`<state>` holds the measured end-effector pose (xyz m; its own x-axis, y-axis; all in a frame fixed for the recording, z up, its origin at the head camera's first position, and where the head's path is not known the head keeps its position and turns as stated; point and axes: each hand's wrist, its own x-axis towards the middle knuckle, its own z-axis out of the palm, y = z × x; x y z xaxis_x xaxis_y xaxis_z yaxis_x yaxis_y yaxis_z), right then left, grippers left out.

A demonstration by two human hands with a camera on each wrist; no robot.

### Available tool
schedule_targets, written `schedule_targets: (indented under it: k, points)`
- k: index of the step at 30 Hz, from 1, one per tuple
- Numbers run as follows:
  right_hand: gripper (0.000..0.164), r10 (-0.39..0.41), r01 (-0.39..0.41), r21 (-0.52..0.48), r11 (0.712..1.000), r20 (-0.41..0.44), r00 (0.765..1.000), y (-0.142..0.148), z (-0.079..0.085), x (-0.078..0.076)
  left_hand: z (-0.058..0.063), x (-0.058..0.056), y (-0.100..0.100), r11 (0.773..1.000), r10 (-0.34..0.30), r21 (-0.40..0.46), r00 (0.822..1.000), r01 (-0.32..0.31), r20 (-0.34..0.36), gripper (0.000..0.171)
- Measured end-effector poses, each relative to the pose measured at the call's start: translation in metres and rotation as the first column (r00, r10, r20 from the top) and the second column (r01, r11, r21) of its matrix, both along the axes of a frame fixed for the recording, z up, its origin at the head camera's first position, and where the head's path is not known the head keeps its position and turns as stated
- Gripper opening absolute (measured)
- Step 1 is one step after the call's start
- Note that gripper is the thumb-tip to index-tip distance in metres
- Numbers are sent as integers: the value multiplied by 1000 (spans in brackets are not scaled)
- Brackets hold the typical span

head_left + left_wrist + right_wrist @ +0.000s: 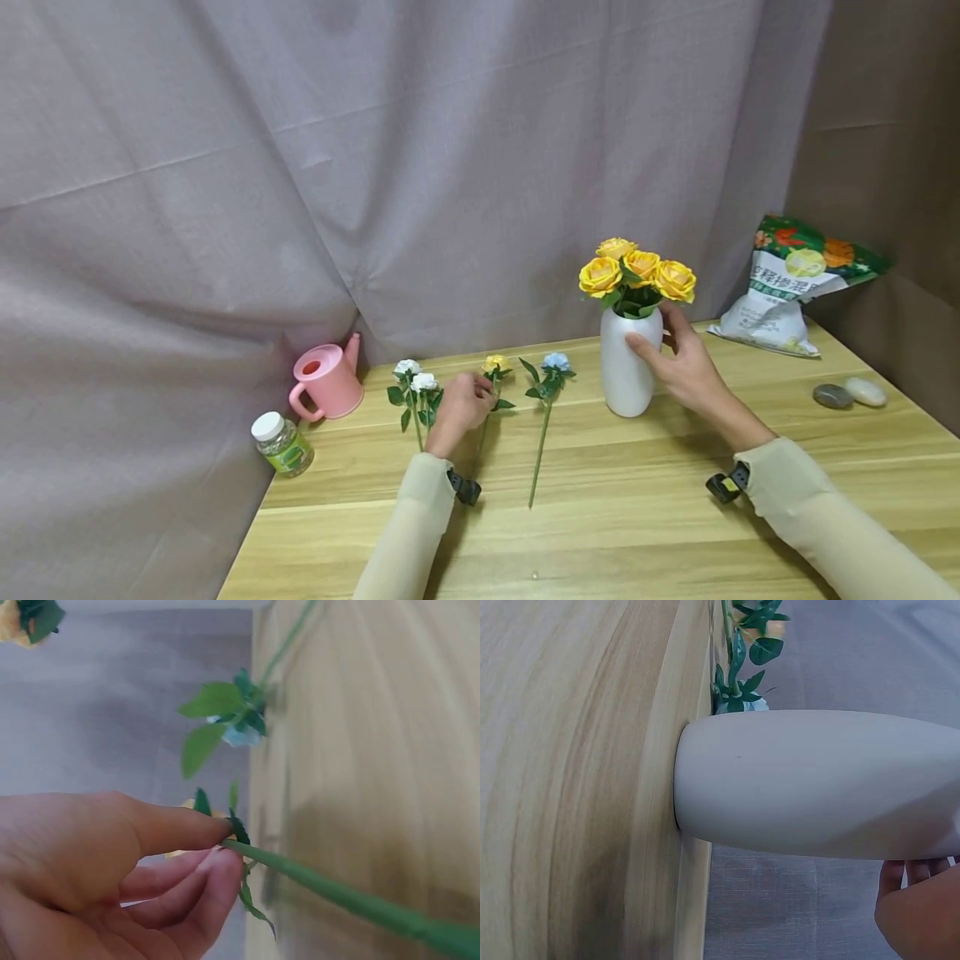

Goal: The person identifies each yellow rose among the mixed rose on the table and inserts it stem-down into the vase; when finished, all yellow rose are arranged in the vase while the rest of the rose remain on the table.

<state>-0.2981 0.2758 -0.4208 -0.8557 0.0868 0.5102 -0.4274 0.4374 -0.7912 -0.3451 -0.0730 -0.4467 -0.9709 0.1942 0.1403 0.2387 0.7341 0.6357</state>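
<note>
My left hand point(462, 406) pinches the green stem point(322, 883) of a single yellow rose point(497, 363) between thumb and fingertips, just under its bloom. To its right a blue flower point(557, 362) with a long stem lies on the table, and two white flowers point(423, 382) lie to its left, partly covered by that hand. My right hand point(693, 371) grips the upper part of a white vase point(624, 375), thumb at the front and fingers round the far side. Upright on the tabletop, the vase point(802, 784) carries several yellow roses point(641, 267).
At the left stand a pink watering can point(337, 387) and a lidded jar point(285, 450). A printed bag point(780, 292) leans at the back right, with a dark stone point(832, 396) and a pale stone point(866, 391) in front. Grey cloth point(487, 167) hangs behind the wooden table point(615, 517).
</note>
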Motion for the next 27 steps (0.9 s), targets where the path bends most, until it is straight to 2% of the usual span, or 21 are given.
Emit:
schedule_targets:
  k: [12, 15, 18, 23, 27]
  points:
    - [62, 9, -9, -9, 1000, -17, 1000, 2, -2, -1, 29, 9, 17, 981, -36, 186, 993, 57, -116, 22]
    - [62, 16, -16, -13, 1000, -23, 1000, 1, -3, -2, 39, 13, 19, 973, -40, 217, 980, 83, -197, 23]
    - [61, 20, -20, -19, 1000, -30, 999, 1, -3, -3, 52, 18, 23, 959, -40, 260, 959, 116, -280, 24]
    - [58, 27, -28, -22, 999, -40, 999, -2, 1, 1, 80, 27, 32, 912, -8, 377, 925, 163, -380, 26]
    - [56, 33, -34, -16, 999, -54, 998, -4, 3, 3, 108, 31, 41, 851, 33, 479, 888, 216, -459, 25]
